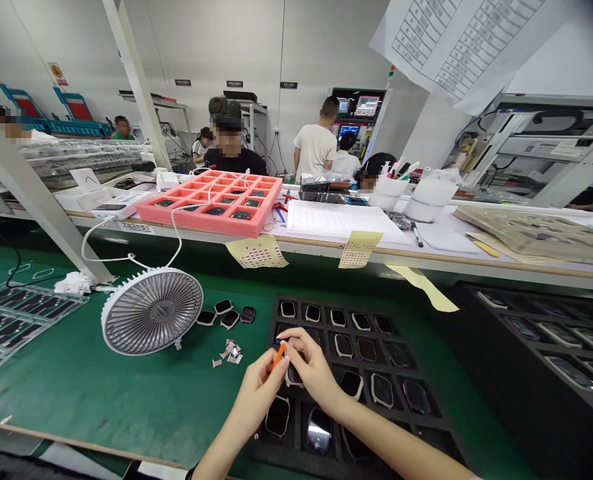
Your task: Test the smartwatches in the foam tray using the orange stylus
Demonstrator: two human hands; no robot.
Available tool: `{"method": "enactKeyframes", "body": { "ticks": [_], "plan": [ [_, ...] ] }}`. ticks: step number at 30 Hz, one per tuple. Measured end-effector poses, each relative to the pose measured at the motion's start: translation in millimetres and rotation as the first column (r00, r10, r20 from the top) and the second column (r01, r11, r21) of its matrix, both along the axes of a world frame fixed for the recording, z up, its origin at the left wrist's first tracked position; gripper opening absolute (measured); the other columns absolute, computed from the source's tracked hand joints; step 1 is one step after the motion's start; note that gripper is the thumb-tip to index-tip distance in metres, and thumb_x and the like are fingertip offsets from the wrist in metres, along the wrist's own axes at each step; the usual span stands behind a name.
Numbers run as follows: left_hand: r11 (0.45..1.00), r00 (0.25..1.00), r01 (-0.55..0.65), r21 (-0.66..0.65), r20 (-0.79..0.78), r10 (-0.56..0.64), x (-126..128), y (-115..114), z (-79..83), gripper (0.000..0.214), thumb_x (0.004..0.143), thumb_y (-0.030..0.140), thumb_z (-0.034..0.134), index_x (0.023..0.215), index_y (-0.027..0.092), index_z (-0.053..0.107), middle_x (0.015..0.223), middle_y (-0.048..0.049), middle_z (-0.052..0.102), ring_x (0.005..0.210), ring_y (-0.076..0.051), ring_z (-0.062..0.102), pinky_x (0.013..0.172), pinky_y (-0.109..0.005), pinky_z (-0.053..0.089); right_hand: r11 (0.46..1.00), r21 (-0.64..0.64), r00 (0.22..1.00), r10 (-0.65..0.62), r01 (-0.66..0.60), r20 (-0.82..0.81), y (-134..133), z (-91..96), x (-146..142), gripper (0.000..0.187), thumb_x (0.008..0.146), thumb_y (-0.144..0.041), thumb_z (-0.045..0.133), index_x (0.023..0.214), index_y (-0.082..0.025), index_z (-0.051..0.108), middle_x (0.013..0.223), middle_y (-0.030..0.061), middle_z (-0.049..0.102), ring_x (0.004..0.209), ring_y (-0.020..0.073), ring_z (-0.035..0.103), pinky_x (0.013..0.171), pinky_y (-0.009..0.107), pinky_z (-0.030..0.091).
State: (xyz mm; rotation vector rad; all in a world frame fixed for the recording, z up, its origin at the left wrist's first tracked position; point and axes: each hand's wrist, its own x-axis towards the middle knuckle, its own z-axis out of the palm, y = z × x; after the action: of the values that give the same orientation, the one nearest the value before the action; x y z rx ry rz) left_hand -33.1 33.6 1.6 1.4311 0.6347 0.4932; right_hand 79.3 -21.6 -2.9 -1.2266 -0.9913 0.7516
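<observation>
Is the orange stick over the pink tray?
No, the left hand holds the orange stick over the black tray, where the right hand grips a watch case.

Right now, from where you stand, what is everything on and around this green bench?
black tray: one, black, on the green mat straight ahead
watch cases: many, dark, pale or dark rims, in the tray's compartments
loose watch cases: four, dark, on the mat beside the fan
fan: one, white, left on the mat, face tilted up
scraps: small heap, grey-white, near the loose cases
pink tray: one, pink foam, on the shelf behind
sticker sheets: three, pale yellow, hanging off the shelf edge
people: several, at benches behind
orange tool: one, orange, pinched in the left hand
held watch case: one, pale-rimmed, in the right hand
left hand: over the tray's near-left part
right hand: beside it, over the tray
</observation>
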Motion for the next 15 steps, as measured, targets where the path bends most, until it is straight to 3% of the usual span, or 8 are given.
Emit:
{"method": "enactKeyframes", "body": {
  "ticks": [4,8,12,15],
  "plan": [
    [0.992,1.0,-0.015,-0.122,-0.013,0.014,-4,3,-3.0,0.049,0.072,0.066,0.055,0.068,0.021,0.036,0.05,0.0112,0.025,0.039,-0.005,0.017,0.037,-0.018,0.014,0.999,-0.048,0.997,-0.028,0.024,-0.072,2,1.4,8,0.022,0.085,-0.041,0.056,0.092,-0.02,0.058,0.056,-0.0056,0.046,0.05,0.0106,0.044,0.049,0.022,0.034],
    [0.979,0.978,-0.201,0.022,-0.058,0.202,-23,26,-8.4,0.05,0.072,0.067,0.052,0.066,0.021,0.035,0.052,0.0103,0.024,0.041,-0.006,0.018,0.039,-0.019,0.015,0.987,-0.114,0.987,-0.125,0.114,-0.097,4,-3.8,34,0.026,0.082,-0.046,0.057,0.091,-0.022,0.054,0.05,-0.0101,0.036,0.038,0.007,0.031,0.036,0.017,0.025],
    [0.938,0.952,-0.223,0.264,-0.149,0.268,-42,46,-17.8,0.05,0.072,0.065,0.052,0.059,0.02,0.036,0.055,0.0068,0.029,0.049,-0.009,0.028,0.047,-0.021,0.023,0.958,-0.28,0.998,0.062,-0.063,-0.015,8,-21.4,43,0.026,0.085,-0.048,0.051,0.094,-0.023,0.051,0.054,-0.009,0.045,0.033,0.0077,0.04,0.03,0.017,0.028],
    [0.915,0.934,-0.175,0.364,-0.233,0.271,-49,50,-24.9,0.049,0.075,0.064,0.049,0.058,0.02,0.039,0.056,0.0051,0.033,0.053,-0.011,0.032,0.05,-0.022,0.025,0.946,-0.3,0.942,0.204,-0.12,0.266,9,-28.7,30,0.014,0.089,-0.034,0.049,0.091,-0.022,0.057,0.066,-0.0031,0.056,0.052,0.0127,0.056,0.048,0.023,0.045]
  ]
}}
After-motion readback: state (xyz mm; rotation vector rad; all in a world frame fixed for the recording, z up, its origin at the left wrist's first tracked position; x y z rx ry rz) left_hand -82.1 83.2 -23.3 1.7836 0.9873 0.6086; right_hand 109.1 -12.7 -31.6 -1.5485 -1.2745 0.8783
